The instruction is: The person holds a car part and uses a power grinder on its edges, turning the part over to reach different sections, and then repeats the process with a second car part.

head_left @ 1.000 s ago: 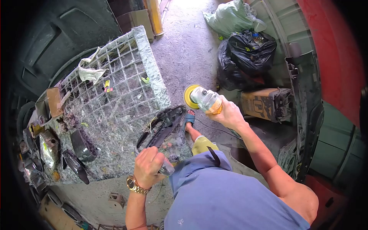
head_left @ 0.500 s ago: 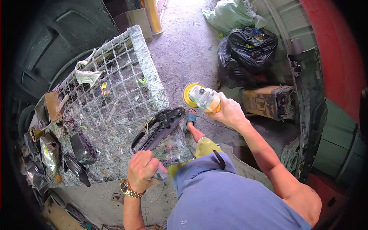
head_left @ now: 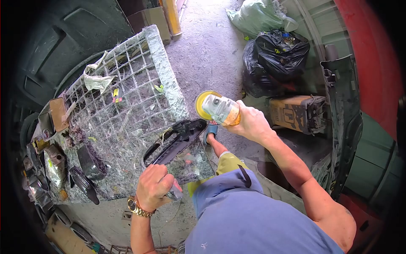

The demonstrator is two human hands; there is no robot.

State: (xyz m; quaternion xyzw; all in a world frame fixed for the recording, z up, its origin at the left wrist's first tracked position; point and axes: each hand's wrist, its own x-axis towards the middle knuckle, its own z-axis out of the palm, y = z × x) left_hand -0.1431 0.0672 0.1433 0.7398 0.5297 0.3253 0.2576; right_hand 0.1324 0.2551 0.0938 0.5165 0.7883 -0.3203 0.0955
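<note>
My right hand (head_left: 251, 122) is wrapped round the body of an angle grinder (head_left: 222, 109); its yellow disc (head_left: 204, 105) faces left, above the floor. The disc is near the upper end of a black plastic part (head_left: 182, 137), which lies at the right edge of the debris-covered mesh table (head_left: 163, 67). My left hand (head_left: 154, 186), with a gold watch on the wrist, is closed at the part's lower end. A small translucent item with a pinkish edge (head_left: 175, 190) shows beside its fingers. What the left fingers hold is partly hidden.
Black scraps (head_left: 84, 186), a brown block (head_left: 58, 114) and a white cloth (head_left: 98, 80) lie on the table. A black garbage bag (head_left: 275, 63), a green sack (head_left: 258, 19) and an orange-and-black case (head_left: 296, 113) stand right. A cord trails near my foot (head_left: 211, 134).
The grinder in my right hand has moved slightly left, nearer the upper end of the black part. My left hand has shifted a little left and down.
</note>
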